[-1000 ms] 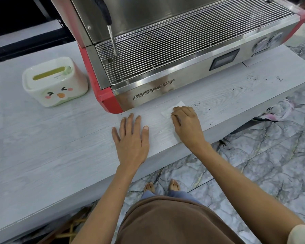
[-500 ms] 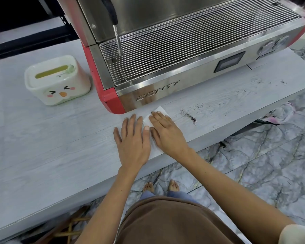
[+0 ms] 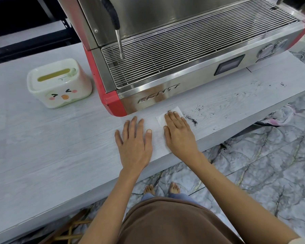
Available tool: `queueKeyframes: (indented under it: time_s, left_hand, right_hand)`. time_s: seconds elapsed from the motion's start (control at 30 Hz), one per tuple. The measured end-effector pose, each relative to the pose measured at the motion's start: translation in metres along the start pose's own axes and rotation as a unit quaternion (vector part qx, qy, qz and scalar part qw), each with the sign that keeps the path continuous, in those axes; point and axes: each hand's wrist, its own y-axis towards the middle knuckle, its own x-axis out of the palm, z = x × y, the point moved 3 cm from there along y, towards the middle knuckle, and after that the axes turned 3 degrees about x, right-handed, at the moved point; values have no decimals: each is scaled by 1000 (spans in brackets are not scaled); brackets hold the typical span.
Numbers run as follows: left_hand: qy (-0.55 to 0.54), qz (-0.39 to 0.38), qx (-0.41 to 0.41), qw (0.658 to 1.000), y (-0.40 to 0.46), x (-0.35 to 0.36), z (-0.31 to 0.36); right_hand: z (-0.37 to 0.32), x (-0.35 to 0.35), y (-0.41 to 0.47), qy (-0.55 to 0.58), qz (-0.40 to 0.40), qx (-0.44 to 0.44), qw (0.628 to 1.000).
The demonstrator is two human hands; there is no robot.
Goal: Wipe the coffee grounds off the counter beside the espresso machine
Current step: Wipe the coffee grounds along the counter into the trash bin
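**Hands flat on tabletop in front of espresso machine**

Hands lay palm-down on the pale wood-grain tabletop, both just in front of the espresso machine. The right hand pressed flat on a white paper wipe, its fingers straight and held close together, fingertips pointing toward the machine's steel front panel. The wipe lay flat on the tabletop just in front of that panel, showing past the fingertips and along the thumb side of the hand. The left hand rested flat on the bare tabletop, closer to the machine's red corner than the right hand, with its fingers straight and slightly spread and the thumb angled toward the wipe; it held nothing.

Coffee grounds sat in a dark streak touching the edge of the wipe on the side away from the red corner, in front of the machine. More grounds were scattered in thin specks along the tabletop in front of the machine's small dark display and its 2 round gauges, toward the far end of the machine.

On the other side of the machine, just beyond its red corner, stood a white tissue box printed with a cartoon face, with a yellow-green slot on top. A steam wand hung down over the machine's wire drip grate. Away from the machine, past the tabletop's near edge, bare feet stood on a grey marble floor.
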Motion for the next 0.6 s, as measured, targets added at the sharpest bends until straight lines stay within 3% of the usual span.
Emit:
queueKeyframes:
  time_s: [0.43,0.6]
  left_hand:
    - [2,-14,6,1000,0,1,0]
    - [-18,-15,-1,1000,2,1,4]
  right_hand:
    - [43,-16,-15,35,27,21,999]
    - [29,-30,-10,90,76,15,993]
